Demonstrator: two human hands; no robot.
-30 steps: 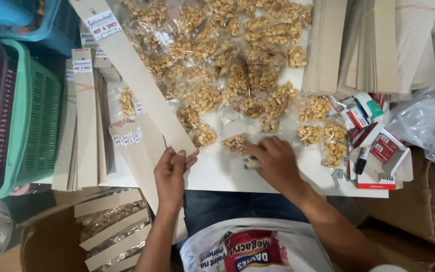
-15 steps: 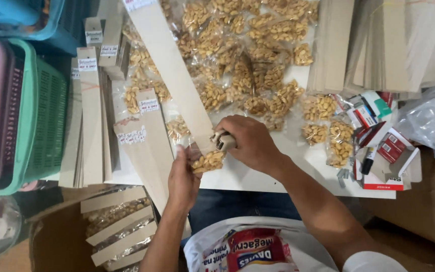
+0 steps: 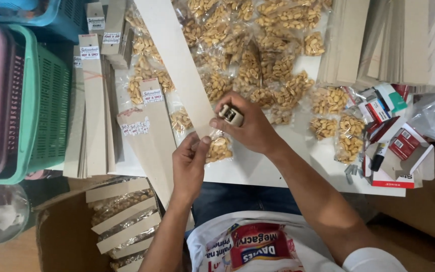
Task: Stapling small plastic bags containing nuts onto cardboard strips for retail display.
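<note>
The left hand (image 3: 190, 163) pinches the lower end of a long, pale cardboard strip (image 3: 174, 65) together with the top of a small clear plastic packet of peanuts (image 3: 220, 149), which hangs just right of its fingertips over the white bench (image 3: 258, 168). The right hand (image 3: 247, 128), directly above the packet, is curled around a small metal stapler (image 3: 231, 115) set against the strip. Half a second ago both hands sat lower and closer together, the packet gathered between them.
</note>
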